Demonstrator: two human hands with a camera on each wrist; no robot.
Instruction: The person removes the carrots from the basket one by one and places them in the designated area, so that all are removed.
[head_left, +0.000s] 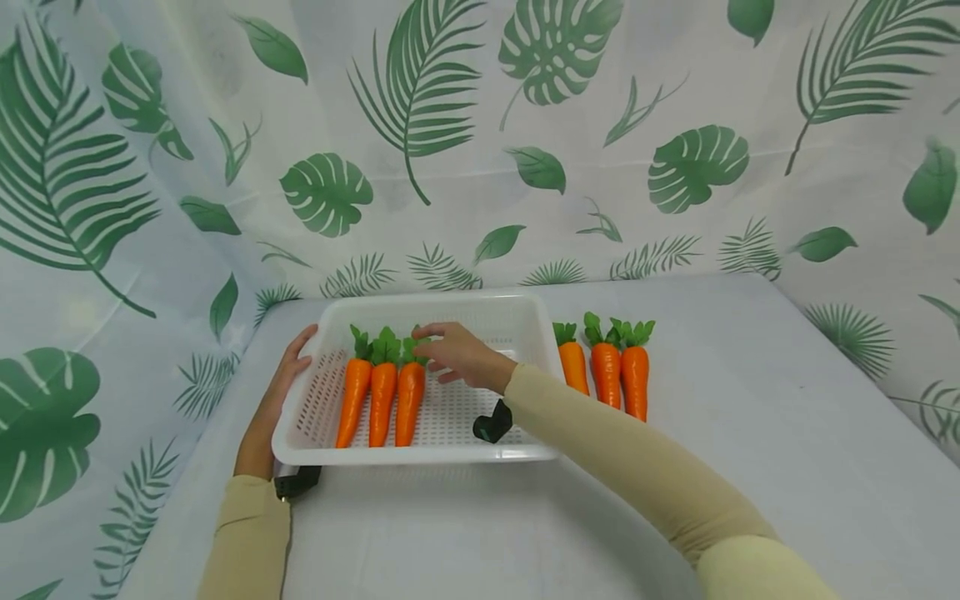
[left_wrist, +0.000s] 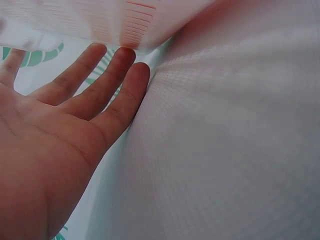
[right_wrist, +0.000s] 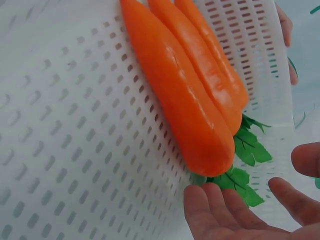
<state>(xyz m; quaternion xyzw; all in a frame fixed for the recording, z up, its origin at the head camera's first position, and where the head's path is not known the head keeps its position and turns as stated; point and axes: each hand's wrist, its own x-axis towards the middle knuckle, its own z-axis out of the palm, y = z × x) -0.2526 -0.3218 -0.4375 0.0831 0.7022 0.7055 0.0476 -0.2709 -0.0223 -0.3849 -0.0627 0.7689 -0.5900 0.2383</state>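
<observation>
A white perforated plastic basket [head_left: 420,457] stands on the table with three orange carrots [head_left: 382,404] side by side in its left half, green tops toward the far side. My right hand [head_left: 465,357] hovers inside the basket beside the leaves of the rightmost carrot [head_left: 409,408]. In the right wrist view its fingers are spread apart around the leaf tips [right_wrist: 245,187], with nothing gripped; whether they touch the leaves I cannot tell. Against the basket's left outer wall rests my left hand [head_left: 279,383], fingers extended, fingertips at the wall in the left wrist view.
Three more carrots [head_left: 606,375] lie on the table just right of the basket, partly behind the right sleeve [head_left: 622,450]. White table cloth [head_left: 750,400] extends to the right. A leaf-printed curtain [head_left: 450,208] hangs behind and at the sides.
</observation>
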